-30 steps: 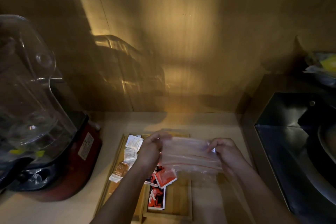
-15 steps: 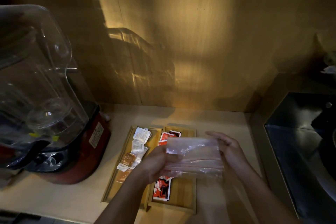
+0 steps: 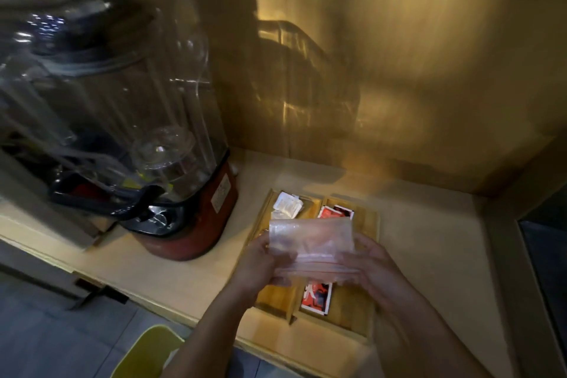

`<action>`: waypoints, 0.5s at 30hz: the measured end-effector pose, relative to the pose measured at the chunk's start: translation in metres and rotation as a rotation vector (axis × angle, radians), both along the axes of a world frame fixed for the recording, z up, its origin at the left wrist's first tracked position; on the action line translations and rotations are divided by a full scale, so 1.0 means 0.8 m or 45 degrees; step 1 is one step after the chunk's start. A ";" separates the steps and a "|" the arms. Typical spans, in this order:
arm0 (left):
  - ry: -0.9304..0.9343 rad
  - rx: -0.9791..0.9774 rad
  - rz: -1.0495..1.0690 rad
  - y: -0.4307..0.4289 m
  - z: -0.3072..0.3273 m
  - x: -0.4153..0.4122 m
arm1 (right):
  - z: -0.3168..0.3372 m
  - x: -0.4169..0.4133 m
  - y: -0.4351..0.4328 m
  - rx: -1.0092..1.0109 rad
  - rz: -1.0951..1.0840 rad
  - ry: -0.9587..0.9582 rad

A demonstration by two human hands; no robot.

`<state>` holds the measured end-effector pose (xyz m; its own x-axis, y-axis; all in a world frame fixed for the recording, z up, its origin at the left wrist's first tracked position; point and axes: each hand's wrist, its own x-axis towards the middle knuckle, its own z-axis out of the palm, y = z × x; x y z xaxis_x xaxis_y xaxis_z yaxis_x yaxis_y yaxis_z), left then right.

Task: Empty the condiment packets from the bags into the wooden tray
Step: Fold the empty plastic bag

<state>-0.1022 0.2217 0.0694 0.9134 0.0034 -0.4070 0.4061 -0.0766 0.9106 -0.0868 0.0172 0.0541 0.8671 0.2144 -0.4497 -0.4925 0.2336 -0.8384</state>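
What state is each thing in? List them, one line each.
Bag: held above the tray in both hands, looks empty.
Left hand: gripping the bag's left edge.
Right hand: gripping the bag's right edge.
Tray: flat on the counter, holding packets.
White packets: lying in the tray's left compartment.
Red packets: lying in the right compartment.
Blender: upright beside the tray.

The middle of the wooden tray point(image 3: 372, 225) is hidden by the clear bag point(image 3: 310, 244); the blender jar point(image 3: 101, 77), upper left, is blurred and cropped.
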 end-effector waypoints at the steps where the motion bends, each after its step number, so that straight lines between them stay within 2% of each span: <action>1: -0.005 -0.004 0.016 0.011 0.001 -0.005 | 0.001 -0.002 0.012 -0.010 0.004 -0.016; 8: 0.101 -0.093 0.256 0.118 0.000 -0.070 | -0.002 -0.038 0.127 -0.286 0.041 -0.145; 15: 0.321 -0.099 0.561 0.232 -0.031 -0.180 | -0.036 -0.100 0.267 -0.475 0.408 -0.099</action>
<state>-0.2458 0.4075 0.0444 0.7054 0.3269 -0.6290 0.5925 0.2152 0.7763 -0.1667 0.2312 0.0255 0.8178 0.3128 -0.4831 -0.4232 -0.2422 -0.8731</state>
